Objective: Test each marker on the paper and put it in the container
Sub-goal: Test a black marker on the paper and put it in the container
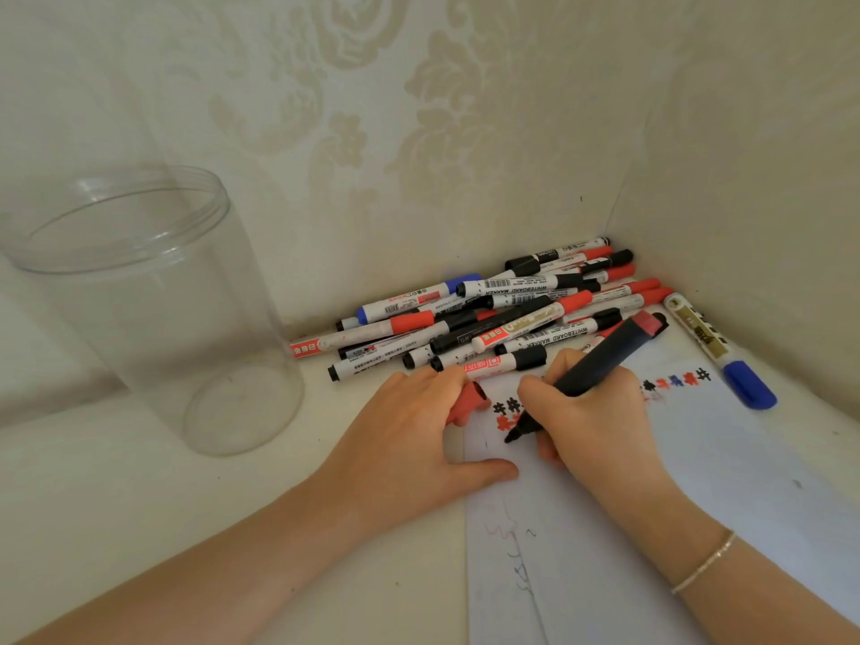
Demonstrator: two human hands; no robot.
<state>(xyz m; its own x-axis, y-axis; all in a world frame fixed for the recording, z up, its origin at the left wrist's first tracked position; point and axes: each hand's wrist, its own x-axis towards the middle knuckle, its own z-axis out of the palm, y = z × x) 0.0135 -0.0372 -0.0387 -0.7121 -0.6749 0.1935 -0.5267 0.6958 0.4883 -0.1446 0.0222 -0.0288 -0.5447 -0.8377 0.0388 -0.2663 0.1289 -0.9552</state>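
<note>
My right hand grips a dark uncapped marker, its tip touching the white paper beside black and red test marks. The marker's far end is red. My left hand lies flat on the paper's left edge with a red cap held between its fingers. A tall clear plastic container stands upright at the left with nothing inside. A pile of capped whiteboard markers lies against the wall behind my hands.
A gold-labelled marker with a blue cap lies on the paper's far right edge. Patterned walls meet in a corner right behind the pile. The white tabletop spreads out left of the paper.
</note>
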